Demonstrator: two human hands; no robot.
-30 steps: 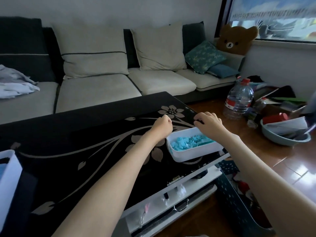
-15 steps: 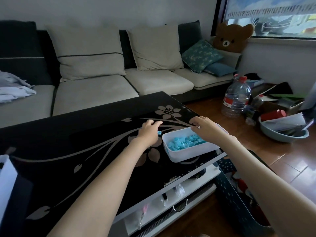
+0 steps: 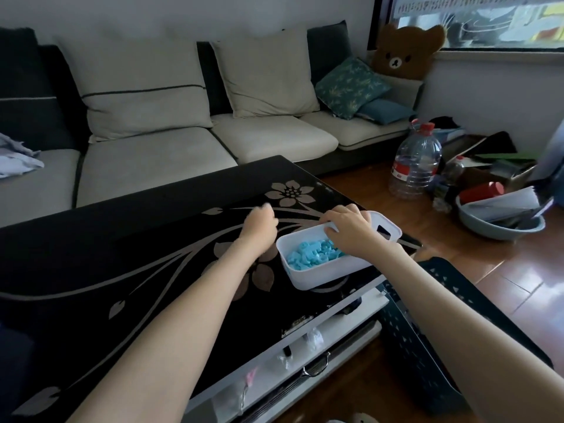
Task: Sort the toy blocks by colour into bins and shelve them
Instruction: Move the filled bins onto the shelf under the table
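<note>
The bin (image 3: pixel 323 274) sits at the right edge of the table (image 3: pixel 122 239), part-filled with blue blocks (image 3: pixel 308 257). It is thin white plastic, probably light and stiff, though smooth enough to slide on the glossy top. The loose blocks would likely rattle and shift if it tips, so a level lift by both end walls seems safest, and the slot (image 3: pixel 385 232) in the far end offers a grip. The right hand (image 3: pixel 351 228) curls its fingers over the bin's far rim, holding it. The left hand (image 3: pixel 259 222) is beside the bin, blurred and curled up, so I cannot tell whether it pinches a block. Blocks under the right wrist are hidden, and no shelf or other bins show.
</note>
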